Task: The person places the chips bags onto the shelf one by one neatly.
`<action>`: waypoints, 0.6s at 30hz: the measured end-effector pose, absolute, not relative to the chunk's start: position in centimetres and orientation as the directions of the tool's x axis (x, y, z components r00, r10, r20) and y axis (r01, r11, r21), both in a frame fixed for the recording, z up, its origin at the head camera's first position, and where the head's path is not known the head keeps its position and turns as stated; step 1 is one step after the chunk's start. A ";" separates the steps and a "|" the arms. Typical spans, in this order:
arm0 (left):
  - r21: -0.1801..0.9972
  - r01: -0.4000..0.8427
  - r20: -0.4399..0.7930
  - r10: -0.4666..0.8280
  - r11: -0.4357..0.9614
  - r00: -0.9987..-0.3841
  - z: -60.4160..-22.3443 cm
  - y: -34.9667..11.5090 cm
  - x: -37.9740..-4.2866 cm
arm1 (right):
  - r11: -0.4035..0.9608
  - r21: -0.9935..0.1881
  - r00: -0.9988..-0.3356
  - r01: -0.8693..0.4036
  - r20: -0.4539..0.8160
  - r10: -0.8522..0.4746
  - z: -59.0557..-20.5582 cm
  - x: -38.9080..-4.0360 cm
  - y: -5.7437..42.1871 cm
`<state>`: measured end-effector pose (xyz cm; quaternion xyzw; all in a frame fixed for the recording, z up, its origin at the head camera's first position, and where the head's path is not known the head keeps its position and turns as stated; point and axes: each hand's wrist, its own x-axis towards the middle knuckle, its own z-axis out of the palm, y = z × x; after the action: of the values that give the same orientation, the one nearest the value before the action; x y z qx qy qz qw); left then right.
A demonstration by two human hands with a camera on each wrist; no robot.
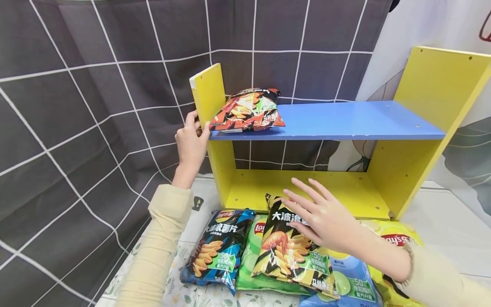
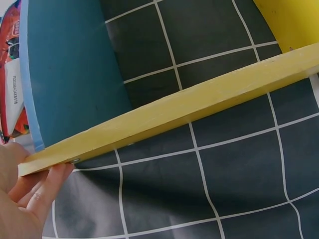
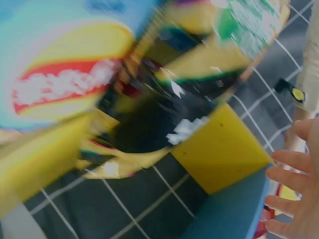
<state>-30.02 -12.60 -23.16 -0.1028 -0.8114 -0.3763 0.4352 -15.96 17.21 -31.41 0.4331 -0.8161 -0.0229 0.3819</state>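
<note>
My left hand (image 1: 192, 143) grips the left yellow side panel (image 1: 210, 96) of a small shelf unit, thumb at the front edge and fingers around the outer face. Just beside that thumb, a red-and-black chip bag (image 1: 251, 111) lies on the blue shelf board (image 1: 337, 120). My right hand (image 1: 326, 217) holds nothing, its fingers spread over a black-and-gold chip bag (image 1: 281, 247) and hiding part of its top. That bag lies tilted across a green chip bag (image 1: 251, 245) and overlaps a light blue one (image 1: 354, 277). In the right wrist view, the bags are blurred.
A dark blue chip bag (image 1: 220, 247) lies at the left of the row, a yellow one (image 1: 400, 236) at the right. Behind them is the unit's yellow bottom board (image 1: 303, 187). The right side panel (image 1: 437, 94) stands tall. A dark grid curtain (image 1: 115, 106) hangs behind and left.
</note>
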 end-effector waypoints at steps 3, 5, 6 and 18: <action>0.524 0.493 0.784 -0.167 0.695 -0.598 -23.2 -12.6 -30.1 | 0.632 0.345 -0.358 -0.694 0.596 -0.719 -32.6 -15.5 17.8; 0.524 0.493 0.784 -0.168 0.695 -0.598 -23.2 -12.6 -30.2 | 0.639 0.340 -0.378 -0.690 0.584 -0.718 -33.3 -15.1 18.2; 0.524 0.493 0.784 -0.167 0.695 -0.598 -23.3 -12.6 -30.2 | 0.644 0.333 -0.391 -0.689 0.576 -0.717 -33.6 -14.8 18.4; 0.531 0.494 0.780 -0.170 0.689 -0.602 -23.2 -12.6 -30.2 | 0.703 0.218 -0.507 -0.677 0.556 -0.659 -36.5 -11.0 18.4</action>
<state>-30.23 -12.62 -23.23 -0.1002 -0.8095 -0.3817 0.4346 -11.01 18.40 -36.46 0.3848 -0.8678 0.0138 0.3141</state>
